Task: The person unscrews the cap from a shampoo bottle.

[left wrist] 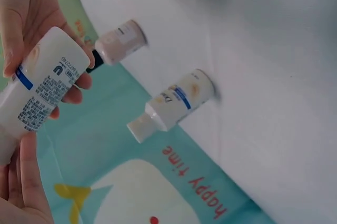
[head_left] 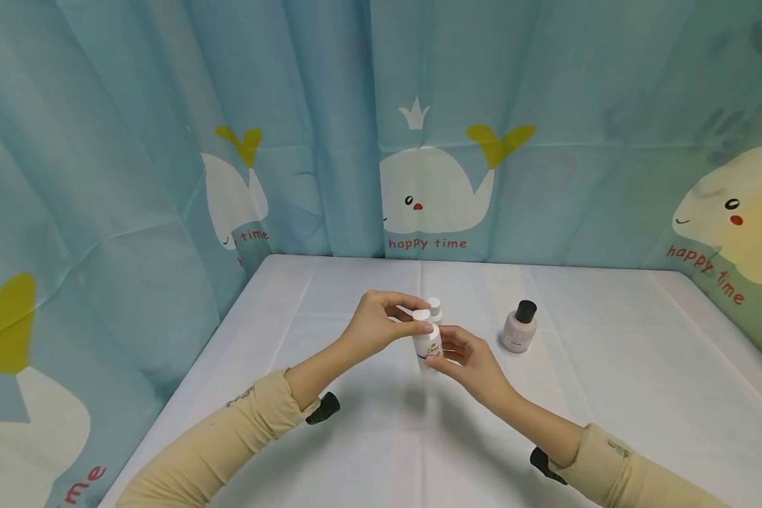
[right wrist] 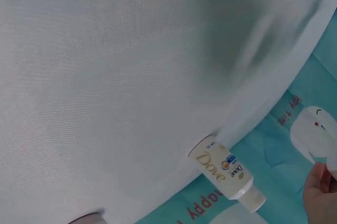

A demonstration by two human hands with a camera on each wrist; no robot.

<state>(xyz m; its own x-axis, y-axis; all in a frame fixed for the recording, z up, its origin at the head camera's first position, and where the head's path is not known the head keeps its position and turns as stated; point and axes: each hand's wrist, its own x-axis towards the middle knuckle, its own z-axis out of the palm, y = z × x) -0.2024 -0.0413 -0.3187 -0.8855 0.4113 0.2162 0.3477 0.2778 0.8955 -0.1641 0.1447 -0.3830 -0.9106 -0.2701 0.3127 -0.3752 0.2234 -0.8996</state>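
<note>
Both hands hold a white Dove bottle [head_left: 428, 344] above the table, near the middle of the head view. My left hand [head_left: 377, 323] pinches its white cap [head_left: 422, 315] from the left. Lower down, my right hand [head_left: 473, 361] grips the bottle's body between thumb and fingers. The left wrist view shows the bottle's printed back label [left wrist: 48, 95]. Just behind it, mostly hidden in the head view, stands a second white Dove bottle [right wrist: 221, 167] with its cap on. Whether the held bottle's cap is loose, I cannot tell.
A pale pink bottle with a black cap [head_left: 518, 330] stands to the right of the hands. White cloth [head_left: 609, 367] covers the table. Blue curtains [head_left: 330, 106] with whale prints hang along its back and left side.
</note>
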